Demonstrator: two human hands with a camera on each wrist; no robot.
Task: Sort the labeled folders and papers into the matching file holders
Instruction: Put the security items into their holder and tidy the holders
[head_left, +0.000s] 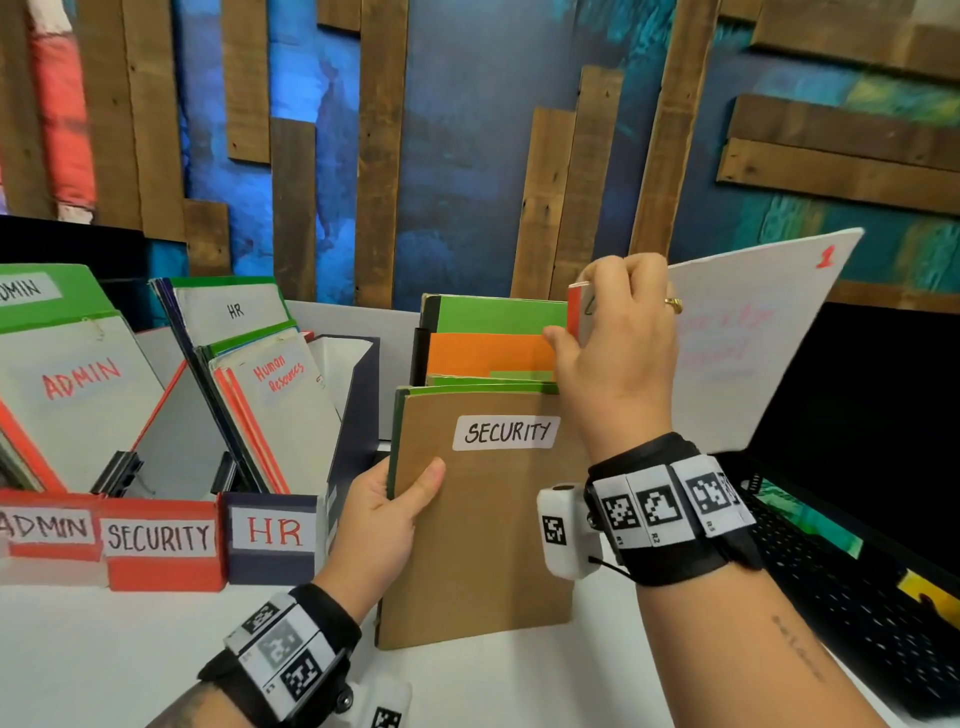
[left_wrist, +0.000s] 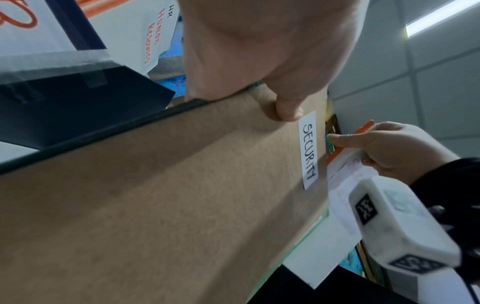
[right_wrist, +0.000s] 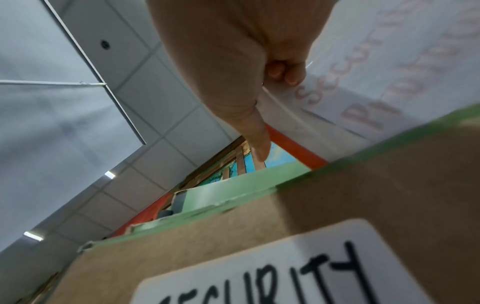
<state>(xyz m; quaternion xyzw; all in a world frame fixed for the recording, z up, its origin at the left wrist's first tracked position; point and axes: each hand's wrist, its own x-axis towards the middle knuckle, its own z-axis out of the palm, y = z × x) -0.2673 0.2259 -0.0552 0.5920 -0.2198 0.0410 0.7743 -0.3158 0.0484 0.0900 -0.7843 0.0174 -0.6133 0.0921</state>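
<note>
A brown folder labelled SECURITY (head_left: 483, 519) stands upright on the white table. My left hand (head_left: 405, 493) grips its left edge, thumb (left_wrist: 288, 111) on the front and fingers hidden behind. Green (head_left: 498, 314) and orange (head_left: 488, 356) folders stand just behind it. Above their top right, my right hand (head_left: 582, 322) pinches the corner of a white sheet with red writing (head_left: 753, 332), which has an orange-red edge at the held corner. In the right wrist view the sheet (right_wrist: 389, 61) rises past the brown folder (right_wrist: 363, 195).
Three file holders line the left: a red ADMIN one (head_left: 47, 527), a red SECURITY one (head_left: 161, 538) and a dark blue HR one (head_left: 272, 532), with labelled folders in the ADMIN and HR holders. A black mesh tray (head_left: 857, 597) lies at the right. A wood-slatted wall stands behind.
</note>
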